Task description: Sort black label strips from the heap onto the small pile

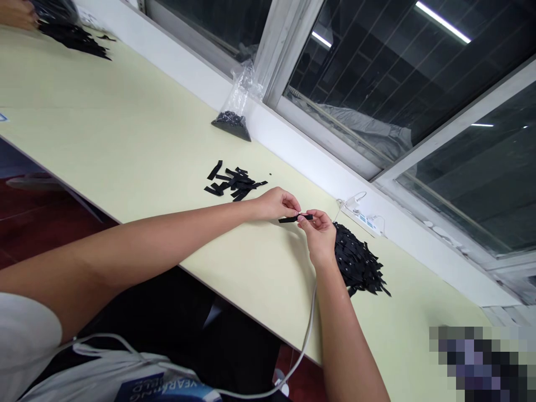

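Observation:
Above the table, a short black fabric strip (288, 220) is pinched between both hands. My left hand (281, 203) is closed with thumb and fingertips at the strip's middle. From the other side, my right hand (320, 231) grips the strip near its right end. A tiny light spot shows where the fingertips meet, too small to name. Left of my hands lies a small loose pile of black strips (238, 181). A much larger heap of black strips (360, 259), some with small shiny dots, lies just right of my right hand.
A clear plastic bag (234, 120) with small black pieces leans at the wall ledge. A power strip (360, 218) with cables sits by the wall. A white cable (310, 318) crosses the table edge. Another person's hand (19, 14) is near more black strips (73, 39) at far left.

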Tool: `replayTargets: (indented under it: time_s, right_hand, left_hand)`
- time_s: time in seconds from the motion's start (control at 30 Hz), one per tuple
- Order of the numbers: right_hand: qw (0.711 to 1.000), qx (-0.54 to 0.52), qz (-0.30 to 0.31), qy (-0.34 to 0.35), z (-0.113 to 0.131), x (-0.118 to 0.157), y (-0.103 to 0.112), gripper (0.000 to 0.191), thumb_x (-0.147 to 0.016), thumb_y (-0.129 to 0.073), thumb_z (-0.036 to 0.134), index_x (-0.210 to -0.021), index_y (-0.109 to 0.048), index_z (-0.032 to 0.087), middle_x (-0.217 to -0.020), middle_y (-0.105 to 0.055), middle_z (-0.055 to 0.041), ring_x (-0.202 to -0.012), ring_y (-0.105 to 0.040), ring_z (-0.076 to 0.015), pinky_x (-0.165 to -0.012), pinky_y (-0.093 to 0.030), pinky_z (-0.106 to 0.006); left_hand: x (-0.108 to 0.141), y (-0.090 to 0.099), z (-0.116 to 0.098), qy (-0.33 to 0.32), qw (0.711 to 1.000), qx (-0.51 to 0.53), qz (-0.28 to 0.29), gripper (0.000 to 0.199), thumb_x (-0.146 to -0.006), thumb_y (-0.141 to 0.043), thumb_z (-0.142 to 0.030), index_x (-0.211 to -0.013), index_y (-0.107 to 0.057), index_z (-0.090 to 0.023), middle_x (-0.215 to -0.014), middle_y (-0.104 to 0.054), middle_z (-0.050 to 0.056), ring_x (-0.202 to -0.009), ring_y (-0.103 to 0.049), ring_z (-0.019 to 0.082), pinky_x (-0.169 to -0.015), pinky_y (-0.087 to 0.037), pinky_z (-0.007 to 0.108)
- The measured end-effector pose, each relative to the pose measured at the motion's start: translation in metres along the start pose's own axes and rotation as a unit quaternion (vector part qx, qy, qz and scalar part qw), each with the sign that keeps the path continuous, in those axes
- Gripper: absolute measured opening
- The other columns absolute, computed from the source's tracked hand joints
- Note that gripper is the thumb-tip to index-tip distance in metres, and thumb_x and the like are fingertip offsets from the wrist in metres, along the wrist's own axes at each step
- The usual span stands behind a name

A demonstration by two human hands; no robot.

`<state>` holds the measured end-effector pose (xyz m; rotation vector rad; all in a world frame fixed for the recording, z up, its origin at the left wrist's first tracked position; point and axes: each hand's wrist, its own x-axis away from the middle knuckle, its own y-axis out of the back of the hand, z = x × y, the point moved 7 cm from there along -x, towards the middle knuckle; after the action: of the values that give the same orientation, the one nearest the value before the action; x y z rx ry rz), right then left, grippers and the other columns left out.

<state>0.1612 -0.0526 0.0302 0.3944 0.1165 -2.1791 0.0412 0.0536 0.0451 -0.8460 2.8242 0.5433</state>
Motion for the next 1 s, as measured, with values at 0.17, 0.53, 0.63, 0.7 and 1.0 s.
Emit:
replayTargets:
  time_s: [0.17, 0.53, 0.63, 0.7, 1.0]
  right_hand:
    - [1.0, 0.003, 0.003, 0.007, -0.001, 0.0, 0.001, 0.041, -0.064, -0.084, 0.038, -0.093, -0.061, 0.019, -0.084, -0.071, -0.002, -0.069, -0.065, -0.0144, -0.071, -0.057, -0.033]
    - [1.0, 0.014, 0.002, 0.011, 0.0, 0.0, 0.001, 0.044, -0.064, -0.085, 0.038, -0.096, -0.062, 0.019, -0.081, -0.066, 0.0008, -0.066, -0.064, -0.0132, -0.071, -0.056, -0.032]
    - [1.0, 0.012, 0.003, 0.014, -0.002, -0.001, 0.001, 0.045, -0.063, -0.085, 0.039, -0.096, -0.061, 0.02, -0.082, -0.066, 0.0009, -0.067, -0.064, -0.0136, -0.071, -0.057, -0.033]
    - [1.0, 0.008, 0.005, 0.011, -0.003, -0.002, 0.001, 0.046, -0.063, -0.085, 0.039, -0.096, -0.061, 0.02, -0.081, -0.067, 0.0008, -0.067, -0.065, -0.0144, -0.07, -0.057, -0.033]
    - [0.996, 0.07, -0.021, 0.05, 0.01, 0.004, 0.0, 0.04, -0.069, -0.082, 0.041, -0.095, -0.062, 0.018, -0.082, -0.069, -0.0025, -0.07, -0.064, -0.0149, -0.069, -0.053, -0.03]
  left_hand:
    - [-0.001, -0.002, 0.001, -0.006, 1.0, 0.018, 0.024, 0.021, -0.08, -0.067, -0.026, -0.097, -0.072, -0.014, -0.09, -0.073, 0.007, -0.081, -0.063, 0.014, -0.074, -0.048, 0.029]
    - [0.0, -0.009, 0.002, -0.022, 0.996, 0.069, 0.057, 0.029, -0.079, -0.073, -0.031, -0.102, -0.069, -0.014, -0.095, -0.072, 0.009, -0.089, -0.064, 0.016, -0.082, -0.05, 0.032]
    - [-0.002, -0.011, 0.005, -0.031, 0.995, 0.072, 0.058, 0.029, -0.08, -0.072, -0.032, -0.103, -0.068, -0.014, -0.096, -0.072, 0.009, -0.09, -0.065, 0.015, -0.084, -0.05, 0.031]
    - [-0.002, -0.012, 0.006, -0.042, 0.995, 0.07, 0.059, 0.029, -0.08, -0.072, -0.033, -0.102, -0.067, -0.014, -0.097, -0.072, 0.009, -0.091, -0.065, 0.015, -0.085, -0.05, 0.031]
    - [0.001, -0.008, -0.002, -0.033, 0.997, 0.065, 0.008, 0.025, -0.077, -0.075, -0.027, -0.096, -0.069, -0.011, -0.089, -0.071, 0.009, -0.083, -0.064, 0.015, -0.08, -0.051, 0.031]
